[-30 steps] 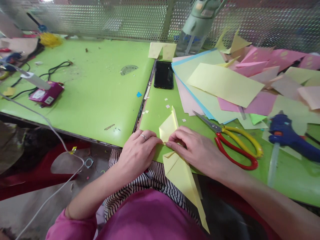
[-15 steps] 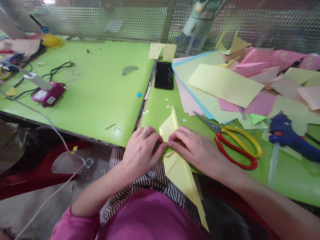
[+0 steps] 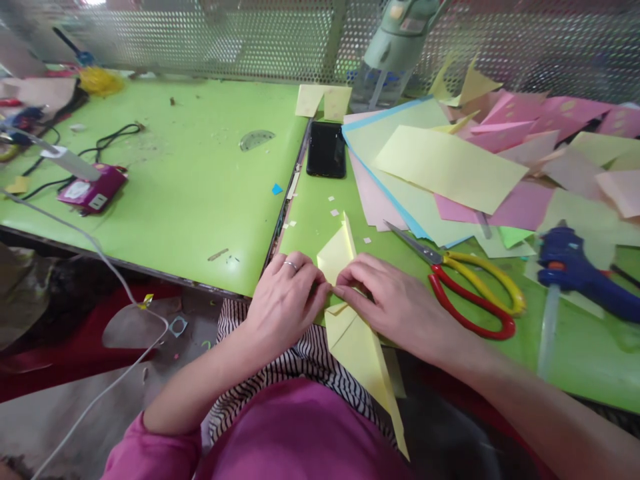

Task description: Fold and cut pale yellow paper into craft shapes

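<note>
A folded strip of yellow paper [image 3: 357, 347] runs from the green table top down over its front edge toward my lap. My left hand [image 3: 290, 290], with a ring on one finger, pinches the paper's left side near the middle. Opposite it, my right hand [image 3: 383, 293] grips the same spot, and the thumbs and fingertips of both hands nearly meet. Creases and a raised folded edge show on the paper. The fingertips partly hide the pinched fold. Scissors [image 3: 450, 280] with one red and one yellow handle lie just right of my right hand.
A blue glue gun [image 3: 580, 267] rests at the right. Behind are piled coloured papers [image 3: 450, 167], a black phone [image 3: 327, 150] and a water bottle [image 3: 393, 53]. On the left table sit a purple power adapter [image 3: 93, 189] with cables and a clear protractor [image 3: 257, 139].
The paper's lower end has shifted slightly left and up. Both hands keep their pinch at nearly the same place, and the whole view has drifted a little.
</note>
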A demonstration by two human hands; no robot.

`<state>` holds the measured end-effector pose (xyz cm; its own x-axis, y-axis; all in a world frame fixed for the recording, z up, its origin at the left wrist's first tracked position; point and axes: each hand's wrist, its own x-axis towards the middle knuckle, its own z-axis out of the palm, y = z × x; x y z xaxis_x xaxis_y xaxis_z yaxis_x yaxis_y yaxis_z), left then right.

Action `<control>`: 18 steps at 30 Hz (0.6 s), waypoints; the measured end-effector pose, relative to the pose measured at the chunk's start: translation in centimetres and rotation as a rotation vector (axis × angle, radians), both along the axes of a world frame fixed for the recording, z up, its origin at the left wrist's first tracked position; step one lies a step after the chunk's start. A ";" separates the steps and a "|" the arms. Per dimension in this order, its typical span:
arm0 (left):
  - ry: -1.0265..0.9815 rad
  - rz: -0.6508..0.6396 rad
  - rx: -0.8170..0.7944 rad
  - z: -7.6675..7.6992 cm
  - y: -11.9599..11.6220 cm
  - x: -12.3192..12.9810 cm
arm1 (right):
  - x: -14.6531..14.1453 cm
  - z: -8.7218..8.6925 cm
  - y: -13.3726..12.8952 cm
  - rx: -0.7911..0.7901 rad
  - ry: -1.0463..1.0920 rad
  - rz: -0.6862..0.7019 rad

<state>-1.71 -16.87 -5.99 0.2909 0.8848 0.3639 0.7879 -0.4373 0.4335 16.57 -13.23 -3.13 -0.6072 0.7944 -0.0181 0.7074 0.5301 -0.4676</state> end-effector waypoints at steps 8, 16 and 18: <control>0.039 0.091 0.107 -0.5 -0.1 0.2 | -0.3 0.2 -0.2 -0.017 -0.026 -0.030; 0.154 -0.026 0.209 -1.0 -2.7 -1.6 | -0.5 0.5 0.0 -0.055 -0.039 -0.065; 0.236 -0.052 0.221 -1.3 -3.0 -1.7 | -0.5 0.5 0.0 -0.059 -0.038 -0.063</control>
